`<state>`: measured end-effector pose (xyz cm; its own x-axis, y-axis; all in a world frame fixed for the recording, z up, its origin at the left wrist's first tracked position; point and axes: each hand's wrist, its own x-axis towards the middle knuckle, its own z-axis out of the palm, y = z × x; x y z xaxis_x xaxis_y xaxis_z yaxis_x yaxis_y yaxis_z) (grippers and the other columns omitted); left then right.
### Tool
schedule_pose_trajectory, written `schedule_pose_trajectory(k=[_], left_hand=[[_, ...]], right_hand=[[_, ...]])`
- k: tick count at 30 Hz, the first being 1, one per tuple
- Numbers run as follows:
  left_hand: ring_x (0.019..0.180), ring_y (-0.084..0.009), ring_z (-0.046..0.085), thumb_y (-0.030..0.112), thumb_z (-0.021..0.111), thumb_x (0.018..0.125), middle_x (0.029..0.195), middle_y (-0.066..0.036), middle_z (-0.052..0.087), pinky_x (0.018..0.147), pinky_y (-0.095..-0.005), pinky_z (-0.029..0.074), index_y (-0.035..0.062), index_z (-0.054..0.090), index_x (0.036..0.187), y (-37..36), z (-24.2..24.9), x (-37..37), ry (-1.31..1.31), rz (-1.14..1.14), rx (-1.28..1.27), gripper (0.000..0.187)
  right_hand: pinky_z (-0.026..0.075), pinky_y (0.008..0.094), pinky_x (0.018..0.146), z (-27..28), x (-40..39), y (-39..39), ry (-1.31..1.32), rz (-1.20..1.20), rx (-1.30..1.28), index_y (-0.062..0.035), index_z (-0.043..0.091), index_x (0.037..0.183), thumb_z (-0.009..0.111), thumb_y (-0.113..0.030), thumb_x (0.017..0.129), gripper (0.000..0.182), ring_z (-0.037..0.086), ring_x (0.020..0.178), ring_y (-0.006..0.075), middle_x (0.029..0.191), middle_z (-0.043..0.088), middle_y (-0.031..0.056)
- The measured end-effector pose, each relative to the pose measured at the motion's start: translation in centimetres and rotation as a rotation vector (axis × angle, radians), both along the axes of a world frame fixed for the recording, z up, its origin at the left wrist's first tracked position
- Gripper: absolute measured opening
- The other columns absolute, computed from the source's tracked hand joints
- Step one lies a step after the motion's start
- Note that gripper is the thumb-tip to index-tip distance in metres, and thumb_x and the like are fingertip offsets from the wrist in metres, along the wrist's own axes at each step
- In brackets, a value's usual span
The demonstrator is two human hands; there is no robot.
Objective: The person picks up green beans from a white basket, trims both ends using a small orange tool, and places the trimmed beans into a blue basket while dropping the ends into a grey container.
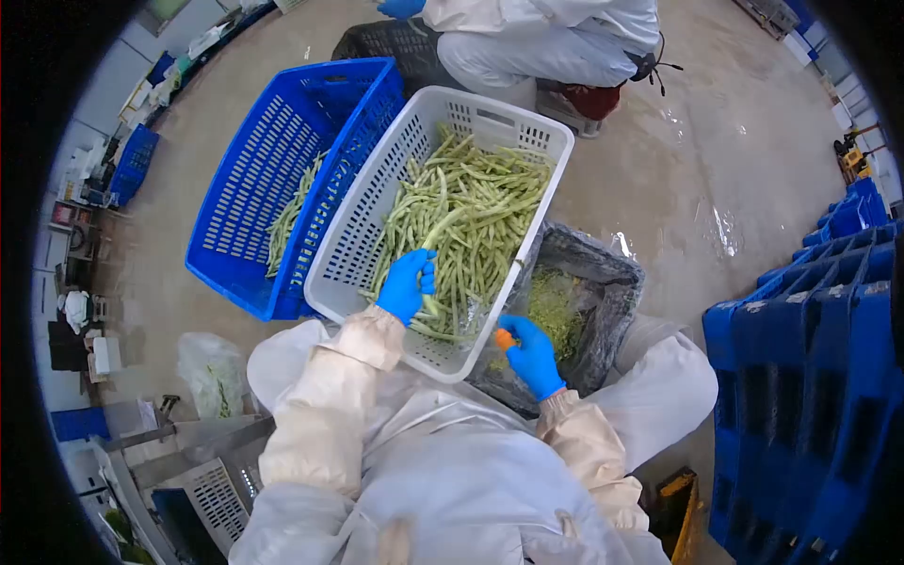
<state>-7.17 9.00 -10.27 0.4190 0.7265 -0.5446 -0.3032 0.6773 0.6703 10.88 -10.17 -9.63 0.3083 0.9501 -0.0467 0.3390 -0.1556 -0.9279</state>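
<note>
A white crate [353, 231] holds a heap of green beans [480, 207]. Over its near left part is my left hand [406, 286], blue-gloved, its fingers closed around a long green bean [444, 228] that points up and to the right. My right hand [534, 358], also gloved in blue, is closed on a small orange tool [506, 339] beside the crate's near right corner. Below and right of that hand's fingers lies a dark lined bin [612, 273] with green scraps [554, 311] inside.
Left of the white crate stands a blue crate [235, 188] with some beans. Behind them a person in white [537, 47] sits near a dark crate [400, 47]. Blue pallets [810, 377] are stacked at right. A plastic bag [212, 372] lies at left.
</note>
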Motion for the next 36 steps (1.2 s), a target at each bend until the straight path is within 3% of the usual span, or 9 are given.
schedule_pose_trajectory(k=[4, 12, 14, 16, 20, 23, 26, 30, 36], left_hand=[[0.050, -0.0101, 0.036, 0.026, 0.051, 0.090, 0.066, 0.000, 0.045, 0.045, -0.0237, 0.032, 0.0031, 0.053, 0.098, -4.0, 1.9, 3.3, -0.416, 0.145, -0.158, 0.024], [0.053, -0.0088, 0.033, 0.027, 0.053, 0.089, 0.068, 0.000, 0.042, 0.046, -0.0224, 0.030, 0.0018, 0.052, 0.102, -7.9, 4.5, 6.4, -0.463, 0.113, -0.129, 0.028], [0.055, -0.0087, 0.037, 0.026, 0.053, 0.089, 0.069, 0.000, 0.045, 0.046, -0.0219, 0.032, 0.0019, 0.053, 0.104, -8.3, 5.0, 6.6, -0.389, 0.082, -0.034, 0.029], [0.054, -0.0085, 0.039, 0.025, 0.052, 0.090, 0.068, 0.001, 0.046, 0.046, -0.0222, 0.033, 0.0025, 0.055, 0.100, -9.4, 6.4, 7.5, -0.225, 0.119, 0.072, 0.025], [0.051, -0.0044, 0.041, 0.025, 0.053, 0.088, 0.062, 0.003, 0.047, 0.043, -0.0194, 0.033, 0.0035, 0.061, 0.096, -9.8, 6.0, 7.9, 0.324, 0.106, 0.453, 0.024], [0.044, -0.0033, 0.038, 0.024, 0.054, 0.088, 0.056, 0.004, 0.046, 0.040, -0.0193, 0.031, 0.0042, 0.064, 0.086, -10.1, 6.8, 7.5, 0.439, -0.090, 0.568, 0.022], [0.042, -0.0039, 0.038, 0.024, 0.053, 0.088, 0.054, 0.003, 0.047, 0.038, -0.0197, 0.031, 0.0048, 0.064, 0.081, -10.8, 8.0, 6.9, 0.425, -0.200, 0.600, 0.023], [0.048, -0.0069, 0.044, 0.020, 0.056, 0.085, 0.055, 0.001, 0.051, 0.046, -0.0236, 0.036, 0.0028, 0.064, 0.080, -11.4, 8.2, 5.2, 0.547, -0.376, 0.762, 0.020], [0.045, -0.0061, 0.043, 0.024, 0.053, 0.087, 0.056, 0.000, 0.051, 0.042, -0.0226, 0.034, 0.0019, 0.063, 0.083, -9.1, 6.6, -0.3, 0.648, -0.247, 0.692, 0.025]], right_hand=[[0.048, 0.0300, 0.075, 1.3, -1.3, -0.6, 0.292, 0.102, 0.121, -0.0012, 0.056, 0.110, 0.056, -0.010, 0.086, 0.026, 0.060, 0.085, 0.0162, 0.095, 0.063, 0.0083], [0.048, 0.0318, 0.071, 3.4, -0.6, -2.6, 0.261, 0.128, 0.130, -0.0007, 0.056, 0.106, 0.055, -0.010, 0.087, 0.022, 0.060, 0.079, 0.0181, 0.088, 0.062, 0.0092], [0.048, 0.0335, 0.069, 3.0, -0.4, -2.9, 0.147, 0.111, 0.168, -0.0009, 0.056, 0.104, 0.055, -0.010, 0.086, 0.020, 0.061, 0.077, 0.0211, 0.085, 0.062, 0.0102], [0.046, 0.0381, 0.062, 3.2, -0.3, -2.9, -0.344, 0.142, 0.282, -0.0037, 0.058, 0.098, 0.057, -0.012, 0.082, 0.017, 0.059, 0.071, 0.0293, 0.081, 0.060, 0.0135], [0.043, 0.0410, 0.057, 4.6, -0.8, -3.2, -0.523, 0.208, 0.318, -0.0073, 0.059, 0.093, 0.058, -0.013, 0.078, 0.016, 0.055, 0.068, 0.0343, 0.080, 0.059, 0.0153], [0.041, 0.0456, 0.058, 5.4, -1.5, -3.3, -0.453, 0.272, 0.389, -0.0052, 0.058, 0.085, 0.054, -0.010, 0.076, 0.012, 0.054, 0.065, 0.0355, 0.073, 0.057, 0.0156], [0.042, 0.0411, 0.056, 4.7, -1.5, -3.1, -0.345, 0.190, 0.552, -0.0050, 0.059, 0.087, 0.055, -0.010, 0.078, 0.011, 0.055, 0.061, 0.0312, 0.071, 0.058, 0.0148], [0.042, 0.0263, 0.055, 3.7, 1.9, -2.6, 0.365, -0.286, 0.281, -0.0029, 0.060, 0.090, 0.054, -0.014, 0.085, 0.013, 0.051, 0.060, 0.0115, 0.069, 0.057, 0.0032], [0.042, 0.0261, 0.051, 2.7, 12.5, -5.1, 0.719, -0.949, 0.626, -0.0010, 0.057, 0.090, 0.051, -0.012, 0.086, 0.013, 0.047, 0.054, 0.0112, 0.066, 0.054, 0.0037]])
